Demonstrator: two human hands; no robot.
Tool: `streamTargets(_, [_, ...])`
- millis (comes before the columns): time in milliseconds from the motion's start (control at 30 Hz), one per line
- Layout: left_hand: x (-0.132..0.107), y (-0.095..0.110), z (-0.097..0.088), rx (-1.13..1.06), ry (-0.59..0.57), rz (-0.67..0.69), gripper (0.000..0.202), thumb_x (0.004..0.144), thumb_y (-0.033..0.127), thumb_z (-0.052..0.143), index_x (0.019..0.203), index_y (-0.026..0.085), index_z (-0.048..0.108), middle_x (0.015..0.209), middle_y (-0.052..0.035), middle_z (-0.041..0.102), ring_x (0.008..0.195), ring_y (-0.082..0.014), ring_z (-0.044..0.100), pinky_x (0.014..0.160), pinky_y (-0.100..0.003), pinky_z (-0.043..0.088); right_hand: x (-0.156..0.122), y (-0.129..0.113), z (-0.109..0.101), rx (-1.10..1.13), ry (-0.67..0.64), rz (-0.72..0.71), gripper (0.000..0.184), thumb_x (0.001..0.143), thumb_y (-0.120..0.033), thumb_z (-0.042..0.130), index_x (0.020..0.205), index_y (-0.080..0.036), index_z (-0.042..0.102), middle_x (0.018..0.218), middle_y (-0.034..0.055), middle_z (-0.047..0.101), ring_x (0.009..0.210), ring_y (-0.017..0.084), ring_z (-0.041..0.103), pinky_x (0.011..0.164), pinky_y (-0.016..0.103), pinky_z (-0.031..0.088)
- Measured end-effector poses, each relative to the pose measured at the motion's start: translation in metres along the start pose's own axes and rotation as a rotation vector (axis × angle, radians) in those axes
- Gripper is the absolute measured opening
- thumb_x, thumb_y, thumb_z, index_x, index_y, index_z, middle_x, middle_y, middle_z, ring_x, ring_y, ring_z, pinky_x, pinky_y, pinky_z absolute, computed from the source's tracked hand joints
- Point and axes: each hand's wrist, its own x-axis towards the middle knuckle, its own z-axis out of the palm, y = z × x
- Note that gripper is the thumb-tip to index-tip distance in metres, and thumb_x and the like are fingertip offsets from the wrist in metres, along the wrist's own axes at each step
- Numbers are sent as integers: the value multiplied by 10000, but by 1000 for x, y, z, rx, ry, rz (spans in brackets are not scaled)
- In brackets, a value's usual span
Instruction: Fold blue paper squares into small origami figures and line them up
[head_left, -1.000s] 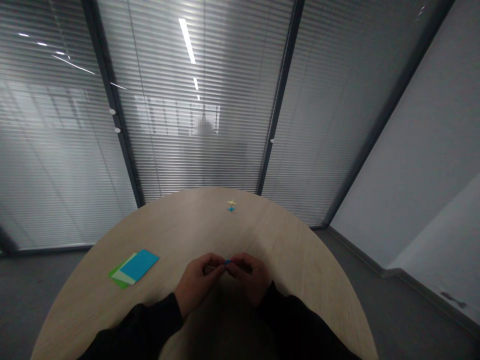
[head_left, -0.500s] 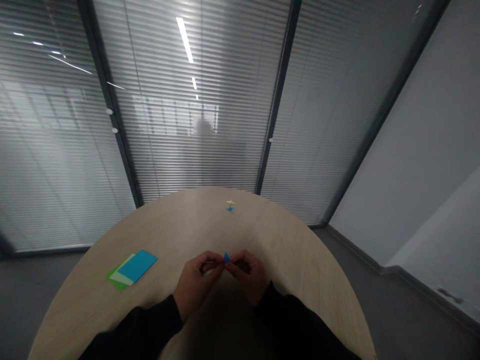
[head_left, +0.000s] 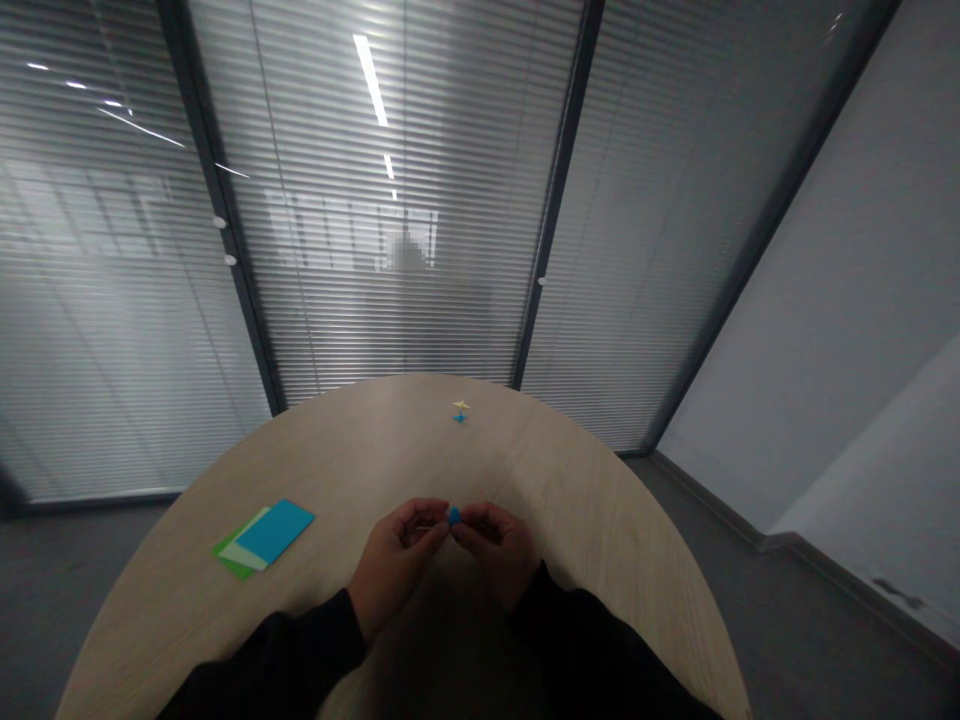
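Observation:
A small piece of folded blue paper point(head_left: 454, 515) is pinched between the fingertips of both my hands, above the near half of the round table. My left hand point(head_left: 397, 550) grips it from the left, thumb and forefinger curled towards it. From the right, my right hand point(head_left: 499, 550) closes on it with thumb and forefinger. Most of the paper is covered by my fingertips, so its exact folded shape is hard to make out. At the table's far side stand a small yellow folded paper figure point(head_left: 460, 405) and a blue one point(head_left: 460, 418), close together.
To the left, blue paper point(head_left: 276, 532) lies over pale green paper point(head_left: 247, 553) and brighter green paper point(head_left: 238, 569) on the wooden table point(head_left: 360, 440). Glass panels with blinds point(head_left: 405, 320) rise behind the table; a white wall point(head_left: 840, 350) is at the right.
The blue paper between my fingertips has turned or been pressed: its pointed tip stood up before, and now it looks shorter and rounder. My fingers have shifted slightly around it.

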Motion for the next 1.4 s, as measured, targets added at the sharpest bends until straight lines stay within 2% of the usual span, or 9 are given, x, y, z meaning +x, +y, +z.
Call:
streamTargets(200, [0,0,-2,15,-39,-51,298,788,379,711,994,164,733,999,-98,768,960,-254,691,914,-393,509,0,-1,-1,-11,-18,32,290,692,-446,768,772,-184,671,719,26,694,689,187,657,659,309,508])
streamTargets(433, [0,0,-2,18,-18,-72,261,774,366,710,944,169,733,956,-88,764,921,-242,680,871,-366,507,-1,-3,0,-89,-32,-9,283,721,-455,739,762,-188,656,703,22,694,667,176,644,628,297,496])
streamTargets(633, [0,-2,-2,114,13,-2,225,811,382,646,867,167,679,804,-56,708,782,-211,637,741,-320,491,0,4,4,-62,-64,6,273,722,-420,753,818,-181,660,751,33,715,699,179,666,668,301,515])
streamTargets(700, [1,-4,-2,151,50,7,204,820,375,619,840,174,649,766,-38,675,740,-199,612,700,-308,476,-1,5,5,-111,-59,5,284,713,-409,764,846,-175,671,767,43,719,702,181,668,664,299,514])
streamTargets(800, [2,-7,-2,210,68,10,193,828,367,589,817,177,616,722,-25,638,693,-191,580,659,-301,458,-1,5,5,-253,-58,-16,253,720,-398,756,792,-165,688,693,33,690,631,166,636,597,277,484])
streamTargets(967, [2,-4,-1,227,41,21,215,841,378,601,862,166,629,790,-48,672,767,-209,605,716,-318,474,-1,5,5,-324,-23,-38,221,745,-378,719,753,-161,682,648,15,654,584,144,597,556,252,447])
streamTargets(1133, [1,-2,-3,157,-92,10,324,861,417,614,1045,152,647,982,-110,718,907,-239,654,826,-344,487,0,5,3,-255,-57,-29,245,759,-398,692,731,-157,667,596,-7,605,541,124,539,527,239,403])
streamTargets(1233, [1,-3,-4,201,-134,3,270,855,408,616,946,158,664,913,-91,721,854,-232,650,786,-333,487,0,9,1,-240,-79,-25,209,760,-360,693,715,-159,660,596,-13,593,538,119,527,519,232,397])
streamTargets(1400, [3,-4,-5,294,-107,-19,245,847,399,571,822,161,623,755,-43,662,727,-200,592,680,-302,455,2,17,-1,-315,-72,-46,170,747,-320,703,726,-163,641,606,-21,585,547,111,511,516,219,385])
